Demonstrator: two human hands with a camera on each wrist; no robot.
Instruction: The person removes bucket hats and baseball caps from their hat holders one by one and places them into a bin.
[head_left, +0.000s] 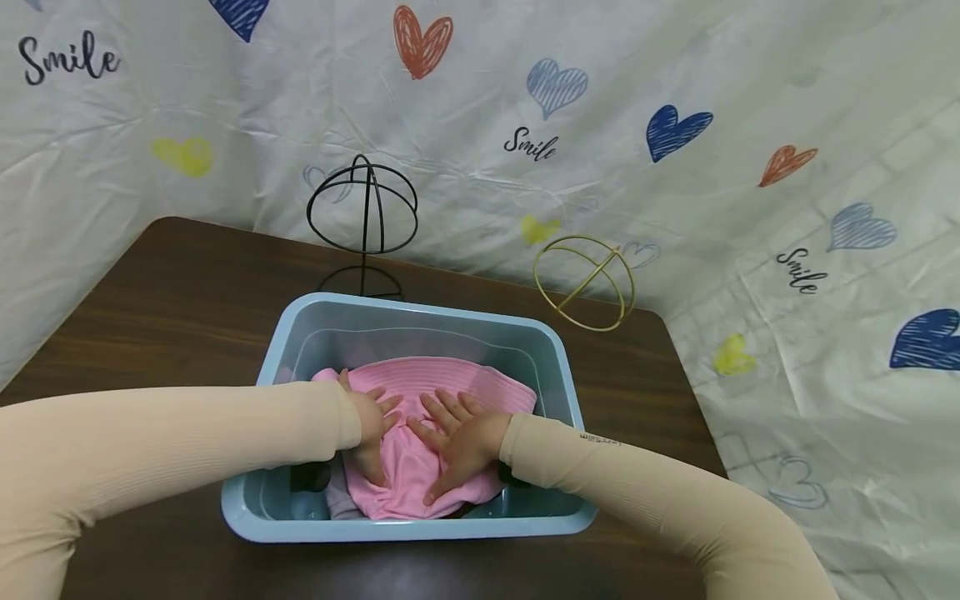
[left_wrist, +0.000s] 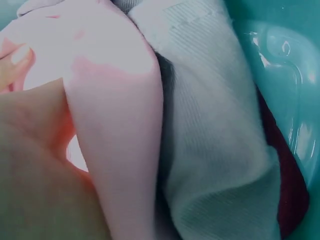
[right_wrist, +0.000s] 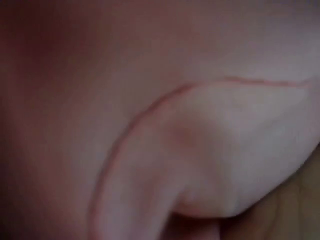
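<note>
A pink bucket hat with a stitched brim lies in a light blue plastic basin. My left hand rests on the hat's left part with its fingers spread. On the right part, my right hand lies with straight, spread fingers. Beneath the hat, grey ribbed cloth shows in the left wrist view, with a dark red piece beside it. Pink fabric covers much of that view next to the left hand. The right wrist view is a close, blurred patch of pinkish surface.
Behind the basin stands a black wire stand with a domed top. A gold wire stand is at the back right. The dark wooden table meets a white cloth backdrop printed with hearts.
</note>
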